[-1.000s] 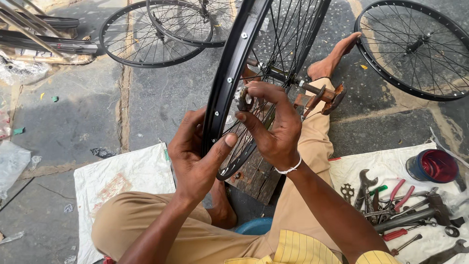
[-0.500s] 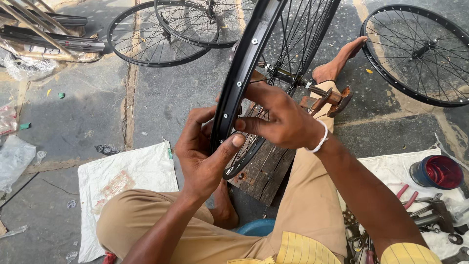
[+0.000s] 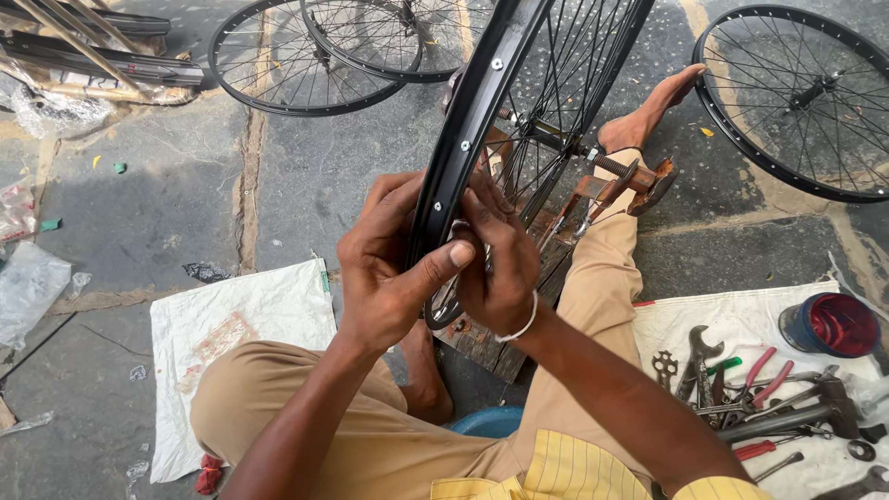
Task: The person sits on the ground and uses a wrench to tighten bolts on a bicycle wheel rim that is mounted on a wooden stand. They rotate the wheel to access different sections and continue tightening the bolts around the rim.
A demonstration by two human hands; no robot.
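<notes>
The person sits on the ground with a black wheel rim (image 3: 482,111) standing upright between the knees, its axle resting in a small wooden stand (image 3: 611,190) just beyond. The left hand (image 3: 384,268) wraps the near part of the rim from the left, fingers curled over the outer edge and thumb pressed across its face. The right hand (image 3: 500,255) reaches in from the right among the spokes (image 3: 565,83); its fingers are bunched nearly closed at the inner side of the rim, as if pinching something small, but what they hold cannot be made out.

The likeliest trouble, as a judgement, is the rim rolling or tipping in the stand, since only the left hand steadies it; that could trap fingertips between spokes. A small part pinched by the right hand could also slip and drop onto the pavement or the planks below.

To the near right a white cloth (image 3: 741,319) carries a pile of tools (image 3: 750,393), pliers and spanners among them, and a red-lined tin (image 3: 829,324). A white sack (image 3: 236,343) lies to the left. More wheels (image 3: 296,56) lie far left and far right.

The top of the rim is cut off by the frame, the right fingertips are hidden behind the rim, and the tool pile is too tangled to sort fully.
</notes>
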